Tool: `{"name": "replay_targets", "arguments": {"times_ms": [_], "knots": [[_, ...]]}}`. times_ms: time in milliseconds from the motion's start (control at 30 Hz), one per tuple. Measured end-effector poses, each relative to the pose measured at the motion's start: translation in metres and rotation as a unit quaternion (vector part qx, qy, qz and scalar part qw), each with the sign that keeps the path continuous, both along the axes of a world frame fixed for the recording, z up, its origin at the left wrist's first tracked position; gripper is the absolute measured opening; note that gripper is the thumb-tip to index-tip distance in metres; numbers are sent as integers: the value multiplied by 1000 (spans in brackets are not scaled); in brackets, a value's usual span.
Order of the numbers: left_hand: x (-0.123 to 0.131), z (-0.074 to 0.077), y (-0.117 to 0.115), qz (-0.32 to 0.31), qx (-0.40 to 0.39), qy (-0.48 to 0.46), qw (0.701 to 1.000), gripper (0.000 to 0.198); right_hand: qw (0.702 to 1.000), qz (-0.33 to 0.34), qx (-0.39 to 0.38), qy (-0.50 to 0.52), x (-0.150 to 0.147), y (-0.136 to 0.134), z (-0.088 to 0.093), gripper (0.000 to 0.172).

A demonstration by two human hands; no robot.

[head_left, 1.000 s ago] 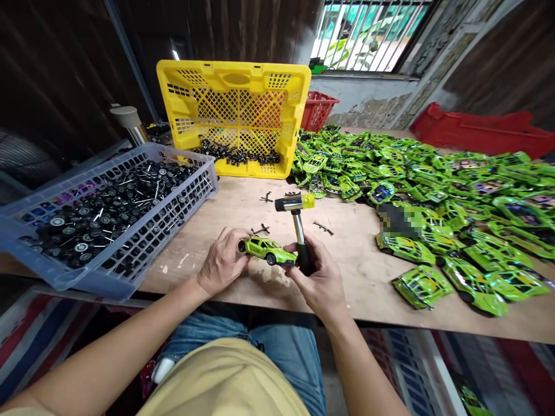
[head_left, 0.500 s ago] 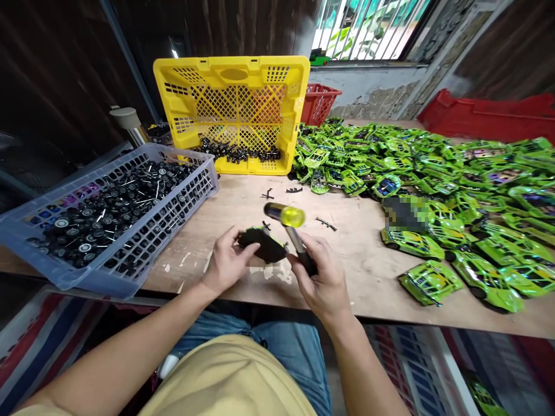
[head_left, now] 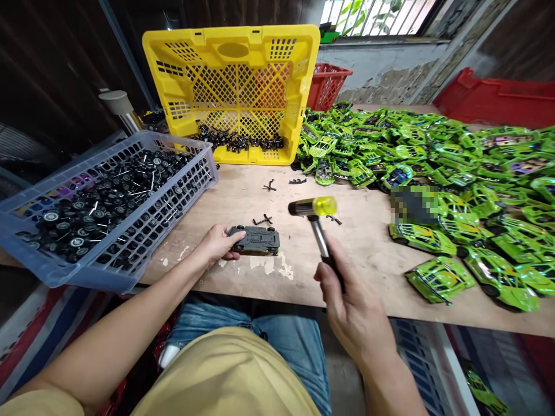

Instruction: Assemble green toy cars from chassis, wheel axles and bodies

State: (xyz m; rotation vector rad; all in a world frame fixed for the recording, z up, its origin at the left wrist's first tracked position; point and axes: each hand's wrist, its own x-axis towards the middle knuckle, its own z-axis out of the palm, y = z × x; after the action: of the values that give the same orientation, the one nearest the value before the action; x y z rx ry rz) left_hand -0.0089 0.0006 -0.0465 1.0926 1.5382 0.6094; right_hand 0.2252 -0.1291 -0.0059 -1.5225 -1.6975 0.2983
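Note:
My left hand (head_left: 220, 241) grips one end of a toy car (head_left: 256, 238), which lies upside down on the wooden table with its black underside and wheels facing up. In my right hand (head_left: 349, 283) is a small mallet (head_left: 319, 231), held by its dark handle, fingers closed round it. The mallet's yellow-tipped head is raised to the right of the car, apart from it. Just behind the car lies a thin black plastic part (head_left: 262, 220). Farther back are another black part (head_left: 269, 185) and a small black spoiler-like piece (head_left: 298, 181).
At the left stands a translucent crate (head_left: 173, 202) full of black wheels on axles. A yellow basket (head_left: 234, 49) on its side holds small black parts. Green toy car bodies (head_left: 364, 150) are heaped at the right, several nearer the front edge. Behind is a red basket (head_left: 332, 86).
The car has gone from being held tilted between both hands to lying flat, underside up, in my left hand's grip. My right hand has moved right with the mallet, away from the car.

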Motion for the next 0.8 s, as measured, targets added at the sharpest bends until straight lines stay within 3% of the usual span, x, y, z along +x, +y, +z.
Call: {"name": "replay_targets", "arguments": {"times_ms": [67,133,300,500,667,800], "knots": [[0,-1,1,-6,2,3,1000,38,999,-17,48,-10,-1,-3,7,54],[0,-2,1,-15,0,-3,1000,38,998,-5,56,-37,-6,0,1,57],[0,-2,1,-7,-4,-4,1000,39,975,82,-130,-159,-16,16,-28,50],[-1,-4,1,-25,13,-18,999,40,996,7,-44,-83,-1,3,-28,55],[-4,-5,-3,-31,36,-41,998,42,980,58,-152,-117,6,6,-42,49],[-14,-5,-14,-78,143,-70,984,35,986,-29,-107,-125,23,20,-45,50]]}}
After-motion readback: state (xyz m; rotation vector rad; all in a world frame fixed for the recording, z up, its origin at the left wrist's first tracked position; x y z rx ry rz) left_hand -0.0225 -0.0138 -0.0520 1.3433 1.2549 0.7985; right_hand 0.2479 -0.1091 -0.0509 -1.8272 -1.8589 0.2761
